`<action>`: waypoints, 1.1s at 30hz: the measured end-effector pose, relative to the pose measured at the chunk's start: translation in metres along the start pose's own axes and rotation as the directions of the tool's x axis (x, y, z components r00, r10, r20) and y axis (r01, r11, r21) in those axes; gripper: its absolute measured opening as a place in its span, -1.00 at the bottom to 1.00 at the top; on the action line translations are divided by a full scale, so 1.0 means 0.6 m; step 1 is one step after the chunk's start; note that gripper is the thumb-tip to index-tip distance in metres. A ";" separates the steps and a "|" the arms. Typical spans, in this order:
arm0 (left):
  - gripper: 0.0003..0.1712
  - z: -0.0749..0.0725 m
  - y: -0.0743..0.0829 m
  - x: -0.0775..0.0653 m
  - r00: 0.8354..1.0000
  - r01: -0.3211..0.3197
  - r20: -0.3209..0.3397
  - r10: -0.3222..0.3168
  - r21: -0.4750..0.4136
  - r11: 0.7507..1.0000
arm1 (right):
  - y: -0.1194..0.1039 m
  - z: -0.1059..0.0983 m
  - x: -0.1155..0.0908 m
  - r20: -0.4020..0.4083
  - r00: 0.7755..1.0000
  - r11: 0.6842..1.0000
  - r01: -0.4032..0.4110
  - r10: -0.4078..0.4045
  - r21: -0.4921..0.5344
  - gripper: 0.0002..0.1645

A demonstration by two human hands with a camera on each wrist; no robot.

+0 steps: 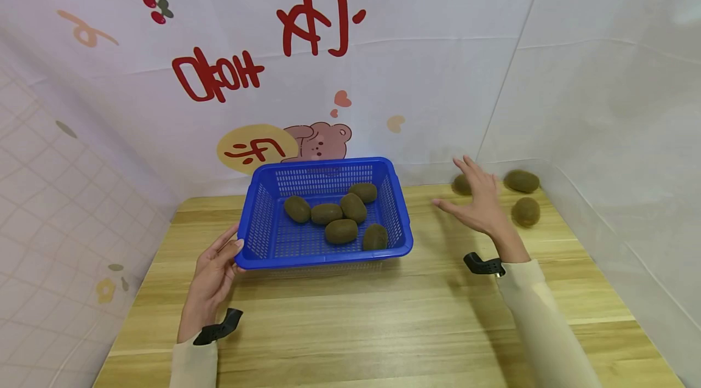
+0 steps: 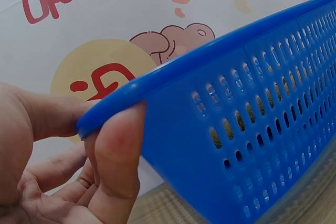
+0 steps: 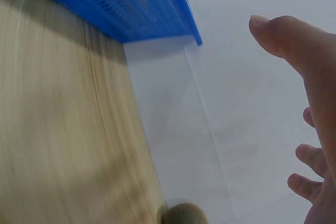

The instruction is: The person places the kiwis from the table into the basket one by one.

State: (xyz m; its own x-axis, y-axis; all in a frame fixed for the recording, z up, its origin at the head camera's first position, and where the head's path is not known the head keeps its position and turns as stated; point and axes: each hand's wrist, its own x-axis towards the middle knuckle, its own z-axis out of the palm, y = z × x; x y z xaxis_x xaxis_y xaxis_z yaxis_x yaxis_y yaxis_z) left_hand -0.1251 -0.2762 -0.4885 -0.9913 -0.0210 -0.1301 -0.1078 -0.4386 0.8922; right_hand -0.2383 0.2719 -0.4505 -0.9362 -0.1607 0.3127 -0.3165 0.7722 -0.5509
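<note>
A blue plastic basket (image 1: 323,261) with slotted walls holds several brown kiwis (image 1: 341,231). My left hand (image 1: 213,275) pinches its rim at the near left corner; in the left wrist view the thumb (image 2: 118,145) lies against the outer wall. To the right of the basket, my right hand (image 1: 481,204) is held over the table with thumb and fingers spread and nothing between them. One kiwi (image 1: 461,185) is partly hidden behind that hand. Two more, a long kiwi (image 1: 522,181) and a rounder-looking kiwi (image 1: 526,212), lie just right of it.
The wooden table (image 1: 350,321) ends at a white printed cloth (image 1: 438,72) behind, with cloth sides at left and right. A black band (image 1: 484,264) is on the right wrist and another black band (image 1: 219,328) on the left.
</note>
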 end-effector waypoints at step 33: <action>-0.39 0.000 -0.001 -0.001 1.000 -0.010 0.014 0.010 0.011 1.000 | 0.131 -0.066 -0.049 -0.031 0.967 0.967 -0.250 0.252 0.044 0.29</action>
State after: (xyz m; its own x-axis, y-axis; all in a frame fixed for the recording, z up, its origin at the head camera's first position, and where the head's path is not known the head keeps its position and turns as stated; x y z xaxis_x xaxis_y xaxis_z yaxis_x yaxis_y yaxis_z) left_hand -0.1244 -0.2761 -0.4888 -0.9933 -0.0126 -0.1147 -0.0983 -0.4282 0.8983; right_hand -0.2296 0.3618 -0.4724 -0.9805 0.0577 0.1876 -0.0787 0.7598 -0.6453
